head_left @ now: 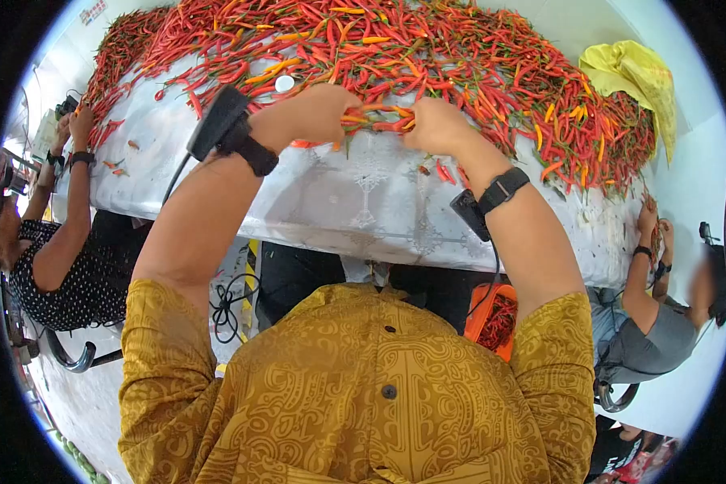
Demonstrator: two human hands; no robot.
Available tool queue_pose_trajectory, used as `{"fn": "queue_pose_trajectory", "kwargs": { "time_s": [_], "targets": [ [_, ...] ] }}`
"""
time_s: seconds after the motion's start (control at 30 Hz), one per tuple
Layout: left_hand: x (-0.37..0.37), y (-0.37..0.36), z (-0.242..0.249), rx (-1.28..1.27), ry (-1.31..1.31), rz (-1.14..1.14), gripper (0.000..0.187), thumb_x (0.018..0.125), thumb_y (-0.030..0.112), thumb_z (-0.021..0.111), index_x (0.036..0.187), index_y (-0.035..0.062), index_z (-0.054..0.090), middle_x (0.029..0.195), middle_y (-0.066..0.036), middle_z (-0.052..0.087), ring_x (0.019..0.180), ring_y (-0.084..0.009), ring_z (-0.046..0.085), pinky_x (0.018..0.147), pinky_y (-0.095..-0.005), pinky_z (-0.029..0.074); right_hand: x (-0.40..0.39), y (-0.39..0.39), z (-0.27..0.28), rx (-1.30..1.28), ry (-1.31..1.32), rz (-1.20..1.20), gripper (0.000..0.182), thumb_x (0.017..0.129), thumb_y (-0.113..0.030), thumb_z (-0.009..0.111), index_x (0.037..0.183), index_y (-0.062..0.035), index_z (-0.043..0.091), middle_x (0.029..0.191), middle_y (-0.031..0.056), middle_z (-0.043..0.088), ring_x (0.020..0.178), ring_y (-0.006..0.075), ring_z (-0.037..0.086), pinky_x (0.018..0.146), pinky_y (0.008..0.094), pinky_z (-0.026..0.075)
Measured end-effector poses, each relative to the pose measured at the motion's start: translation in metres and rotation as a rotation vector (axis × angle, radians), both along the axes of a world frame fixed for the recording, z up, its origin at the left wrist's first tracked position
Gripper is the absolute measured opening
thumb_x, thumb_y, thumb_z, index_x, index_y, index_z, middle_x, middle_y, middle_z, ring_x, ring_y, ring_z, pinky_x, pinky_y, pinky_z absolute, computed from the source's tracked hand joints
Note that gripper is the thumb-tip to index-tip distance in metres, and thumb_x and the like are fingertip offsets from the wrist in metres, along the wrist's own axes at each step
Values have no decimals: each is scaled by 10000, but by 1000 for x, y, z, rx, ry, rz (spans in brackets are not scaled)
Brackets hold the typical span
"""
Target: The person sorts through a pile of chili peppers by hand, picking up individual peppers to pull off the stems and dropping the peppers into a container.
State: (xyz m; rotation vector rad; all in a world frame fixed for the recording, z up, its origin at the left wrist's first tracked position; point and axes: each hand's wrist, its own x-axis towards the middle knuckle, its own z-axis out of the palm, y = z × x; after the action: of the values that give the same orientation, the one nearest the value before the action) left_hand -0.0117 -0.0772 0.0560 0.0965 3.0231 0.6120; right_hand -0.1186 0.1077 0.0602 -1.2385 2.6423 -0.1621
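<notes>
Red and orange chili peppers [377, 110] stretch between my two hands at the near edge of the pile. My left hand [323, 113] is closed around the left end of these peppers, with a few red tips and green stems showing below it. Facing it, my right hand [441, 127] pinches the peppers' right end, its fingers partly hidden behind the knuckles. The big pile of chili peppers [427, 48] lies just beyond both hands. A few loose red chilies [445, 171] rest on the tablecloth below my right hand.
A pale patterned cloth [331, 198] covers the table. A round white lid-like object [284, 83] sits by the pile, and a yellow sack [633, 77] stands at right. Below the table edge is an orange container [496, 323] of chilies. Co-workers [56, 250] [657, 331] sit at both sides.
</notes>
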Motion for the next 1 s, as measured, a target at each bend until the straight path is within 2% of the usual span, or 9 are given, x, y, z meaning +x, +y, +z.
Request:
{"fn": "queue_pose_trajectory", "kwargs": {
  "time_s": [0.03, 0.17, 0.23, 0.33, 0.53, 0.67, 0.87, 0.93, 1.0],
  "targets": [
    [0, -2, -6, -1, 45, -100, 528, 575, 64, 640, 1099, 55, 578, 1021, -157, 582, 948, -325, 553, 840, -377, 439, 0, 2, 3, 9, -52, -47, 310, 605, -229, 670, 822, -9, 637, 826, 188, 629, 808, 318, 615, 718, 397, 486],
    [-1, 1, -15, 23, 128, -133, 533, 591, 27, 613, 1122, 55, 576, 989, -171, 599, 923, -318, 573, 788, -391, 460, -17, 13, 1, -70, -59, -58, 315, 594, -231, 681, 795, 7, 633, 787, 194, 628, 774, 317, 619, 693, 392, 484],
    [-2, 4, -18, 76, 151, -157, 500, 615, -12, 568, 1110, 55, 586, 1006, -171, 593, 940, -328, 559, 803, -395, 451, -21, 19, 4, -59, -59, -70, 318, 611, -178, 679, 873, -2, 647, 716, 177, 614, 663, 266, 601, 620, 370, 466],
    [-7, 9, -21, 64, 234, -247, 507, 610, 1, 565, 1111, 71, 584, 980, -150, 592, 929, -326, 556, 825, -393, 446, -20, 23, 5, -42, -83, -77, 328, 613, -157, 678, 902, -5, 650, 714, 171, 616, 643, 248, 596, 610, 355, 467],
    [-15, 22, -25, 45, 288, -261, 448, 627, 9, 568, 1073, 42, 587, 969, -172, 589, 925, -346, 552, 815, -402, 444, -12, 26, 7, -20, -179, -100, 318, 616, -143, 662, 898, 4, 651, 713, 176, 618, 637, 238, 598, 600, 335, 467],
    [-21, 13, -36, 47, 359, -272, 354, 638, 47, 592, 990, 17, 581, 909, -172, 600, 883, -357, 562, 752, -419, 448, -23, 40, 11, -46, -98, -28, 321, 615, -145, 662, 900, 3, 653, 711, 166, 621, 634, 234, 595, 601, 331, 466],
    [-18, 17, -23, 4, 205, -222, 377, 636, 70, 622, 1006, 8, 587, 1060, -159, 568, 951, -328, 555, 811, -384, 446, -33, 60, 23, -47, -132, -36, 332, 613, -156, 666, 897, 14, 638, 687, 142, 605, 621, 231, 577, 593, 324, 447],
    [-17, 20, -26, 116, 432, -410, 310, 640, 60, 612, 943, -5, 586, 1048, -143, 564, 917, -331, 558, 776, -394, 451, -28, 56, 32, -255, -256, -205, 326, 625, -212, 673, 911, -56, 667, 728, 151, 632, 683, 251, 621, 650, 361, 487],
    [-17, 21, -25, 90, 448, -427, 280, 641, 56, 609, 913, -5, 583, 997, -141, 571, 890, -335, 559, 757, -399, 451, -18, 46, 35, -290, -235, -197, 314, 629, -218, 672, 899, -57, 668, 732, 151, 633, 691, 256, 622, 659, 360, 486]
  ]
}}
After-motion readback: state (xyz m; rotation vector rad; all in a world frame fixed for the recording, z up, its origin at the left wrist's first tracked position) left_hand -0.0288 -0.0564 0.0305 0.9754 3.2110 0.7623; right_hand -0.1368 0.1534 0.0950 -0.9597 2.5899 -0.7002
